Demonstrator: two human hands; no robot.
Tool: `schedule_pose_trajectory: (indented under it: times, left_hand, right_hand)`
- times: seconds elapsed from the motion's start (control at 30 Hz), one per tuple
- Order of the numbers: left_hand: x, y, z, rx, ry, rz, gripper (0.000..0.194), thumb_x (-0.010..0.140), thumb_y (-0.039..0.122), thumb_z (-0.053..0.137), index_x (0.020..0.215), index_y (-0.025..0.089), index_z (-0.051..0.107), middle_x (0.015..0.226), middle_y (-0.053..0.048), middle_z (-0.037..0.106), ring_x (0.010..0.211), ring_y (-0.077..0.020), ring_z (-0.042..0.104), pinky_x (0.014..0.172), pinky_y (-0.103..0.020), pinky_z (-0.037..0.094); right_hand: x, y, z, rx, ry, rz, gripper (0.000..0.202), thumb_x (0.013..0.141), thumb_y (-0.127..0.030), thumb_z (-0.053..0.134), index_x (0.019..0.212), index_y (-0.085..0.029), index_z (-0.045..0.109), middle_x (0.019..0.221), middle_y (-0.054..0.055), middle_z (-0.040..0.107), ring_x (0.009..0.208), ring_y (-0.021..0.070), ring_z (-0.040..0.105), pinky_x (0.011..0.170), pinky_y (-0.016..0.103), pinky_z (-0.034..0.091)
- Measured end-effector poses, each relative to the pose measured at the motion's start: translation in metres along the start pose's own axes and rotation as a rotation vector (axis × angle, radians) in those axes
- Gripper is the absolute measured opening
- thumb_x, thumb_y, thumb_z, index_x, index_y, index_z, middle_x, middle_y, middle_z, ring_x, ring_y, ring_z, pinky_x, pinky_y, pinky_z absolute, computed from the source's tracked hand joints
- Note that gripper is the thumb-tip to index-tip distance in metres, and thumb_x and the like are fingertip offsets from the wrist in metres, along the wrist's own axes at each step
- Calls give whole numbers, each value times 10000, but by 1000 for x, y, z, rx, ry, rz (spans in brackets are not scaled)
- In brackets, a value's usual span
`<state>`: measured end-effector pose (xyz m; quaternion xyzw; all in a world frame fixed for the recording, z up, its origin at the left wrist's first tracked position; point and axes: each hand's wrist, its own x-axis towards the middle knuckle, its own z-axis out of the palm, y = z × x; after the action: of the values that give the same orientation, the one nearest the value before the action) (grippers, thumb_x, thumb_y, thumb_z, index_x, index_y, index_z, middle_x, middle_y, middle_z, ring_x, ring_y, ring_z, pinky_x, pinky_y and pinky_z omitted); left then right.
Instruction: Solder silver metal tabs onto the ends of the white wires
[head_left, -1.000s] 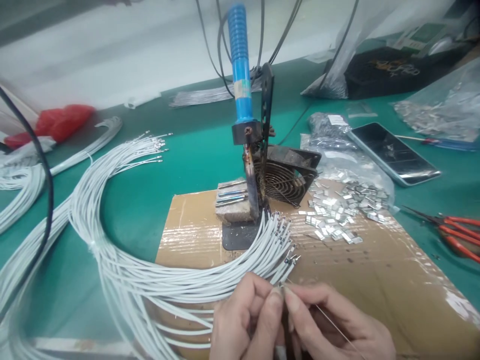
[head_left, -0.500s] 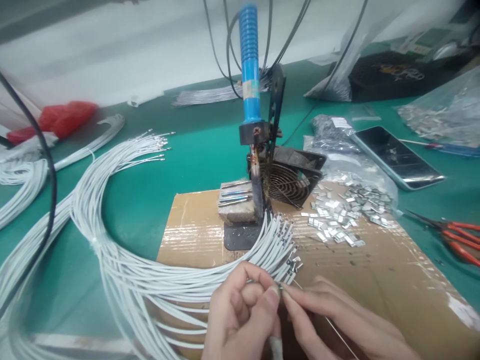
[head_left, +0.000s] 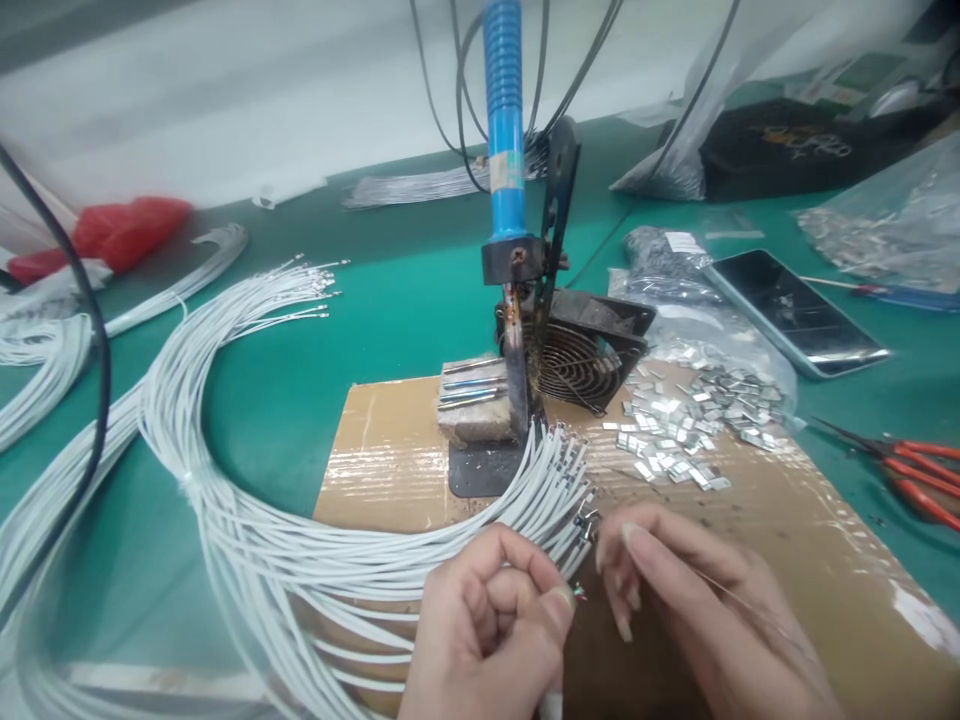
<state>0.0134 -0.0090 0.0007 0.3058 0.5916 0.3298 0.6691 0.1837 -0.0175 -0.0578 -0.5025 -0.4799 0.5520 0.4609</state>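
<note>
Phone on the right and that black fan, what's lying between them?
Clear plastic bagging lies between the phone and the fan, as the head view shows.

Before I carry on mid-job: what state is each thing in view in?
Bare left hand, pinched on tiny coloured wire ends.
Bare right hand, apart from left, fingers curled.
Blue-handled soldering iron, upright, heat unclear.
Black-screened flat phone, face up, screen dark.
Long white cable bundle, tied, curved.
Black square-framed fan, tilted, spinning unclear.
Small silver metal pieces, loose, scattered.
</note>
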Motion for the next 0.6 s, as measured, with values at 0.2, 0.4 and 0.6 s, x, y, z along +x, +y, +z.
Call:
schedule_pose_trajectory:
  times: [0.2,0.4,0.6]
  left_hand:
    - [-1,-2,0,15,-30,-14,247,714,323,785,678,197,576,449,70,505,423,-52,300,464,-212,186]
    - [2,-1,-2,13,-11,-20,264,712,337,804,669,188,591,437,101,430,434,-51,266,473,-209,185]
    - [7,-5,-4,-13,8,-9,321,714,394,846,711,178,608,470,78,501,453,-61,333,504,-200,242]
  right_hand:
    - [9,-27,9,-446,-245,-219,368,1084,-309,472,730,-222,522,741,-19,593,688,117,584,634,205,455]
    - [8,-15,-18,-472,49,-196,377,1056,-394,506,715,-232,514,664,-28,526,593,127,541,556,228,454]
    - [25,2,-71,-673,472,-58,301,833,-534,726,802,-237,769,787,33,739,666,202,622,595,304,442]
